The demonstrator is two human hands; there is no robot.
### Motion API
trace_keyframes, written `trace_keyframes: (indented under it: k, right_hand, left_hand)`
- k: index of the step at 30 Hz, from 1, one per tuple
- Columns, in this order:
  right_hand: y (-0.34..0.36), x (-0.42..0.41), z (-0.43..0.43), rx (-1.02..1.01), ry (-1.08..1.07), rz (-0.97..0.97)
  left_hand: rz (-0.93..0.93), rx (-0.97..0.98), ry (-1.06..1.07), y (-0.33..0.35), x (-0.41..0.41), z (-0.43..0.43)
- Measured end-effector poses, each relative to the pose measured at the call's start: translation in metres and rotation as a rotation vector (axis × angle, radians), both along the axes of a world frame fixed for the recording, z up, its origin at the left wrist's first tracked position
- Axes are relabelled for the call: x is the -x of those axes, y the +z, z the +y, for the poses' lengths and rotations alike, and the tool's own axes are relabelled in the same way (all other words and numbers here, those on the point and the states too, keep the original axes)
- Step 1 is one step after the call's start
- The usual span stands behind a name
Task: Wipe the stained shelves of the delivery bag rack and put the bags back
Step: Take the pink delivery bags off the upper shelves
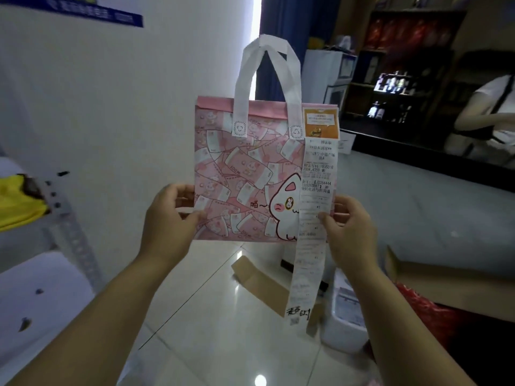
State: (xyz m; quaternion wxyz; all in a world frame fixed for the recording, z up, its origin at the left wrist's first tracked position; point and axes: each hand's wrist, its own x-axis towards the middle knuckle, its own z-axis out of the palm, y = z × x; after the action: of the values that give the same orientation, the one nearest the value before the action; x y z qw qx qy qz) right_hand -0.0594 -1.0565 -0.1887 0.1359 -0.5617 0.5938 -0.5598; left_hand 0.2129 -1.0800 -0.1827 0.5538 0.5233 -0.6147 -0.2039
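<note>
**Two hands, one pink bag held clear of the rack**

Both hands held the pink bag up in mid-air, over the tiled floor and to the right of the rack. The left hand gripped its lower left edge, thumb on the front and fingers behind. The right hand pinched the lower right edge, its thumb pressing on the long receipt that hung from the bag's top corner past its bottom. The white handles stood upright.

The bag looked flat and its top was folded shut, so what it held, if anything, could not be seen.

On the rack's white shelf dark marks showed, so wiping seemed unfinished and this bag was probably being kept out of the way. The next move likely called for setting it down somewhere clean without snagging the receipt, then freeing a hand for a cloth; none was in view.

Something yellow lay on the higher shelf. At the right, an open cardboard box held something red, and a white box sat on the floor beside it.
</note>
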Motion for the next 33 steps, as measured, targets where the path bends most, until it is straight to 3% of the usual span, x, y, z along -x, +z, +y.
trace_keyframes:
  k: [8,24,33]
  right_hand:
    - [0.006,0.073,-0.085,0.025,-0.104,0.072]
    - [0.036,0.178,-0.336,0.065,-0.405,0.088]
    - [0.048,0.274,-0.461,0.148,-0.424,0.121]
  left_hand:
    - [-0.042,0.017,-0.118,0.001,0.079,-0.124]
    - [-0.142,0.116,-0.325,0.041,0.208,-0.432]
    - [-0.148,0.177,-0.342,0.046,0.31,-0.573]
